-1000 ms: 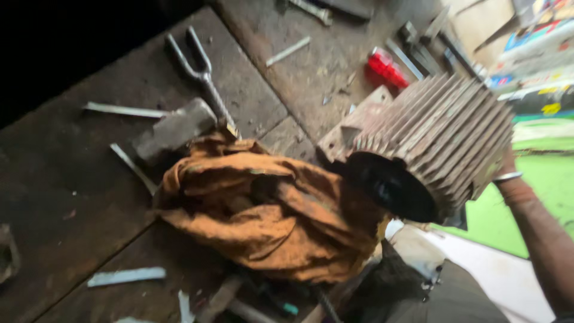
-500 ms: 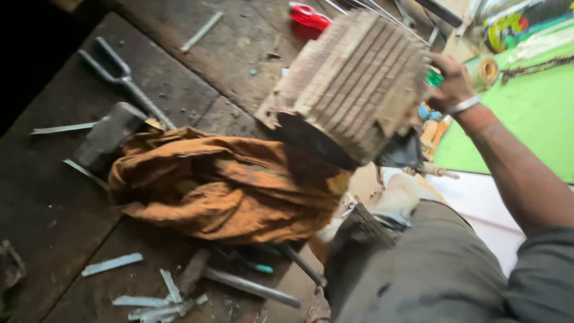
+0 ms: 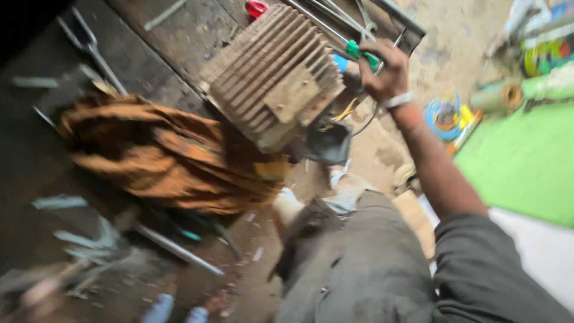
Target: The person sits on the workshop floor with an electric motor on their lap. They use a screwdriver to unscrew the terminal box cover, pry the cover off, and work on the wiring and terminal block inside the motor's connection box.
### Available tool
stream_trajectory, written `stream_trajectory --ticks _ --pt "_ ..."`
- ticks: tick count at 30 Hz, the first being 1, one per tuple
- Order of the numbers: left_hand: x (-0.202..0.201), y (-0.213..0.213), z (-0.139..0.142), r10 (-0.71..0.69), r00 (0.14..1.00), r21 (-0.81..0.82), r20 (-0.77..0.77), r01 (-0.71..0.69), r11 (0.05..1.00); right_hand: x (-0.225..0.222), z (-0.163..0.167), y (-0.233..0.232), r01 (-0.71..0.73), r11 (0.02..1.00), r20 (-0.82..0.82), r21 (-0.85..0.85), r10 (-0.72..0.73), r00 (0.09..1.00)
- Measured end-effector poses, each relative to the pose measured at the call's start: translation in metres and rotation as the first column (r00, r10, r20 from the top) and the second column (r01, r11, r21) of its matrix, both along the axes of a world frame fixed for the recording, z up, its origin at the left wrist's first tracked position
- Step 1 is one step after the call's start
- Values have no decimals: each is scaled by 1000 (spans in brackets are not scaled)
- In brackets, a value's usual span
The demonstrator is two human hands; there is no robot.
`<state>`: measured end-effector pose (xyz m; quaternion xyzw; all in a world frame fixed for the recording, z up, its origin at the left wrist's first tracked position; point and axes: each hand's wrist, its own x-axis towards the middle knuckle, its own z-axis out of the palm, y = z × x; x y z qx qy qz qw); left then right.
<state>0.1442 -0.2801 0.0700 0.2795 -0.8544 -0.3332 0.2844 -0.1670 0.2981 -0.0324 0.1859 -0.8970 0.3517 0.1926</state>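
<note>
A grey finned motor housing rests tilted on the dirty floor, a black cap with loose wires hanging at its lower end. My right hand is just right of the housing, fingers curled round a green-handled screwdriver whose metal shaft runs up and left. A crumpled orange cloth lies left of the housing on the dark wooden boards. My left hand is out of sight. The picture is blurred by motion.
My knee in grey trousers fills the lower middle. Metal rods and a forked tool lie on the boards, a red object at the top. A blue wire coil, a roll and a green mat are on the right.
The view has swung right and down. My right hand has come away from the back of the housing and closed on the green-handled screwdriver. The housing now sits further left.
</note>
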Motion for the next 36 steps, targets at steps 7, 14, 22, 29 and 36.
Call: stream_trajectory --ticks 7,14,22,29,36 --pt "-36 318 18 -263 891 801 -370 450 395 146 52 6 46 676 447 -736 433 783" --pt "-57 496 12 -106 856 803 -506 512 304 183 64 69 463 -126 -16 -877 972 234" --pt "-69 542 2 -74 861 810 -503 500 307 185 52 87 91 320 329 -943 862 385" --pt "-78 477 25 -806 539 98 -244 841 532 163 33 75 599 104 357 -794 877 321" --pt "-145 347 19 -631 764 -359 -137 555 750 164 5 57 216 303 369 -928 683 630"
